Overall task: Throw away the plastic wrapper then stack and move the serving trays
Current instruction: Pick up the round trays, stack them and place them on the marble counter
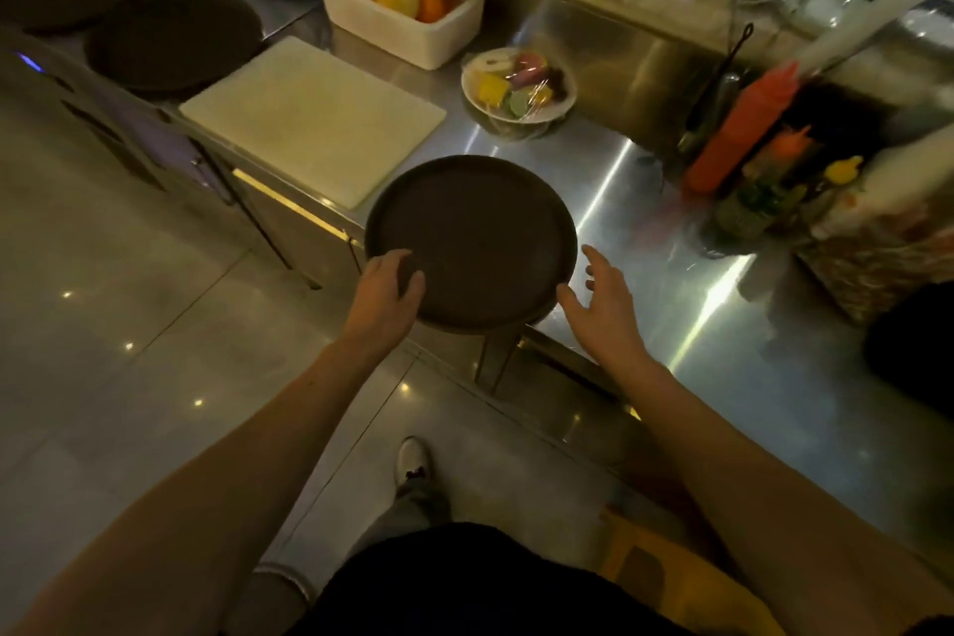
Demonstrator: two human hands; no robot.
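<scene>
Your left hand point(384, 292) grips the near rim of the round brown serving tray point(471, 240); your right hand point(601, 297) hovers open beside it, not touching. The tray overhangs the steel surface point(671, 232) edge, so a one-sided lift could tip it floorward; two more trays point(173, 39) lie far left

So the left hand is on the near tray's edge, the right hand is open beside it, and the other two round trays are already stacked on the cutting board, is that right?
Not quite. The head view shows the other two round trays lying side by side on the counter beyond the cutting board, not stacked on it. The rest stands: left hand on the near tray edge, right hand open beside it.
</scene>
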